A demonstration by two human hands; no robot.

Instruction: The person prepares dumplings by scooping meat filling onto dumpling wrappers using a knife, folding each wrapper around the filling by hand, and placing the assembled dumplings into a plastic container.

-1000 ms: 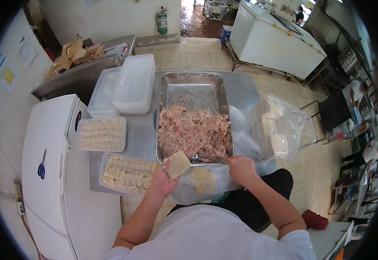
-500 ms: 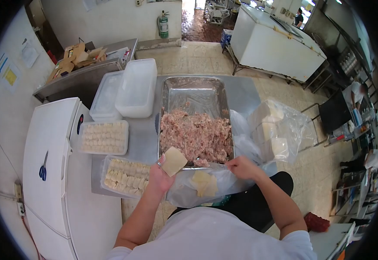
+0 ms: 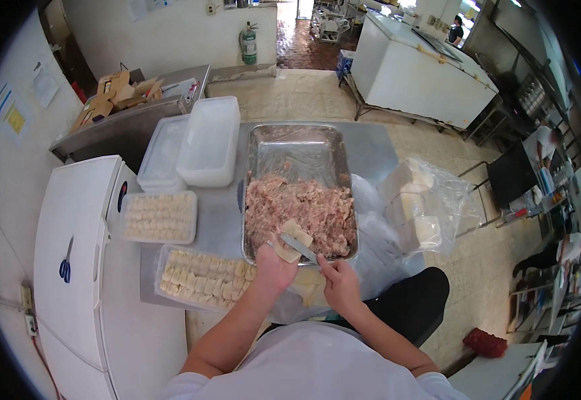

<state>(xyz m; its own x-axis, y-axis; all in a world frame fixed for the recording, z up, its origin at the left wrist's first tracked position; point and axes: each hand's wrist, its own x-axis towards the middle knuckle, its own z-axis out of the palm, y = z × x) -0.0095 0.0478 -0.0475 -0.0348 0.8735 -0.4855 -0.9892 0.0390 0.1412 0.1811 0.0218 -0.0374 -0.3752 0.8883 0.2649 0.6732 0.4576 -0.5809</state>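
A thin square dough wrapper (image 3: pixel 298 231) rests in my left hand (image 3: pixel 277 267), over the near edge of a metal tray (image 3: pixel 245 160). My right hand (image 3: pixel 341 285) grips a flat metal knife (image 3: pixel 300 247), its blade lying across the wrapper. Ground meat (image 3: pixel 300 207) fills the near part of the tray. Several loose wrappers (image 3: pixel 310 285) lie on plastic just below my hands. To the left, one container (image 3: pixel 204 279) of folded dumplings stands beside my left forearm, and another container (image 3: pixel 159 217) of dumplings is behind it.
Lidded plastic boxes (image 3: pixel 208 143) stand at the back left of the table (image 3: pixel 377 143). Bagged stacks of wrappers (image 3: pixel 414 200) sit at the right. Scissors (image 3: pixel 66 260) are on a white refrigerator (image 3: pixel 77 220). Other people are at far right, one person (image 3: pixel 456 31) by the back window.
My right hand has moved left from the tray's near right corner, bringing the knife onto the wrapper. My left hand has shifted right with the wrapper.
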